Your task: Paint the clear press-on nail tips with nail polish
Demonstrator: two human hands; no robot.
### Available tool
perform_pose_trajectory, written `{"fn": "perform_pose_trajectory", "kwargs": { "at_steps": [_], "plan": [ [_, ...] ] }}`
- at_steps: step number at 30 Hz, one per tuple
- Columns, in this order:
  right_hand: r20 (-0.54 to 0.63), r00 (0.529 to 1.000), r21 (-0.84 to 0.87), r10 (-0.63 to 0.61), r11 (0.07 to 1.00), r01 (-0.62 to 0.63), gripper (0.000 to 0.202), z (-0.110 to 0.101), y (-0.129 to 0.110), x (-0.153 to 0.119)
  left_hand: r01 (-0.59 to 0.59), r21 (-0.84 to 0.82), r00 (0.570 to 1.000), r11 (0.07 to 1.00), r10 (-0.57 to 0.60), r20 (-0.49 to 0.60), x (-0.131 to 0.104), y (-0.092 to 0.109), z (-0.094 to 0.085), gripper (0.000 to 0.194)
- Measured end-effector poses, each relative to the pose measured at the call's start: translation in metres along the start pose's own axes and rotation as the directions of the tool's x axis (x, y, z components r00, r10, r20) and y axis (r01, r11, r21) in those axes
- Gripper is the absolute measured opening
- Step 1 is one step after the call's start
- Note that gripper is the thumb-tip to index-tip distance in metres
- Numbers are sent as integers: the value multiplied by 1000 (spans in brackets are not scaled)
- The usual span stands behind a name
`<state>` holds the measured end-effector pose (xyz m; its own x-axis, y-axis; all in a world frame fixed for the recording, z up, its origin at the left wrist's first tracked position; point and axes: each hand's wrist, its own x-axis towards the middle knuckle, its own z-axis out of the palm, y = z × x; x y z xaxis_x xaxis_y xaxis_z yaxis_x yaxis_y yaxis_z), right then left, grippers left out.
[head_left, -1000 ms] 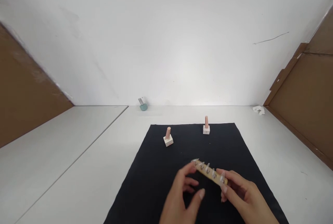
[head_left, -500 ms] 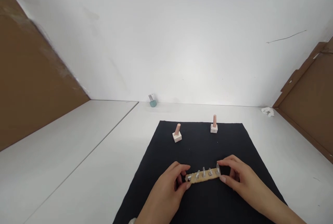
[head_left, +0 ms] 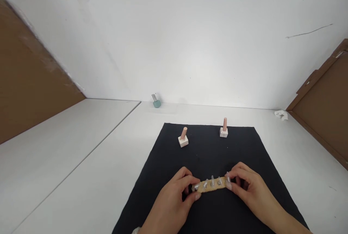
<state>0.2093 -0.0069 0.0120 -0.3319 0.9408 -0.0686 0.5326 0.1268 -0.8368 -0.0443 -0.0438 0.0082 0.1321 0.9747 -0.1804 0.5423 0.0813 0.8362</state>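
Note:
A narrow tan strip [head_left: 209, 186] lies on the black cloth [head_left: 206, 154], slightly tilted, with several clear nail-like tips standing along it. My left hand [head_left: 174, 199] pinches the strip's left end between thumb and fingers. At the opposite end, my right hand [head_left: 251, 192] has its thumb and index finger closed on the clear tip [head_left: 228, 180] there. Beyond the hands stand two white square bottles with pink caps, one at left [head_left: 183, 141] and one at right [head_left: 223, 132].
A teal bottle with a silver cap [head_left: 157, 103] leans near the white back wall. Crumpled white tissue [head_left: 281, 114] lies at the back right. Brown cardboard panels flank the white table [head_left: 103, 161] on the left [head_left: 32, 78] and right [head_left: 323, 107].
My right thumb and index finger have closed in on the strip's right end. The left fingers grip further over its left end. The view has shifted slightly.

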Motion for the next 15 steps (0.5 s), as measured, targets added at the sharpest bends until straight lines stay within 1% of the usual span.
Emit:
{"fn": "perform_pose_trajectory", "kwargs": {
  "at_steps": [4,6,9,10,12,14,15],
  "plan": [
    [3,1000,69,16,997,-17,17,0,4,5,2,-8,1000,1000,-2,12,1,-1,1,19],
    [4,1000,72,21,997,-21,16,2,6,5,21,-8,1000,1000,-21,14,1,-1,1,18],
    [-15,1000,54,-12,998,13,17,4,8,4,33,-2,999,999,-33,24,2,-2,-1,19],
    [-45,999,49,-32,998,34,19,3,9,4,30,1,999,1000,-30,25,2,-2,-1,19],
    [-150,987,12,-65,998,68,23,-4,12,8,28,6,999,1000,-28,29,2,-2,-1,19],
    [-272,959,-63,-83,996,69,28,-16,17,17,30,9,999,1000,-30,29,2,-3,0,18],
    [-307,948,-86,-87,994,63,31,-23,20,22,30,13,999,999,-30,29,2,-4,0,19]
  ]
}}
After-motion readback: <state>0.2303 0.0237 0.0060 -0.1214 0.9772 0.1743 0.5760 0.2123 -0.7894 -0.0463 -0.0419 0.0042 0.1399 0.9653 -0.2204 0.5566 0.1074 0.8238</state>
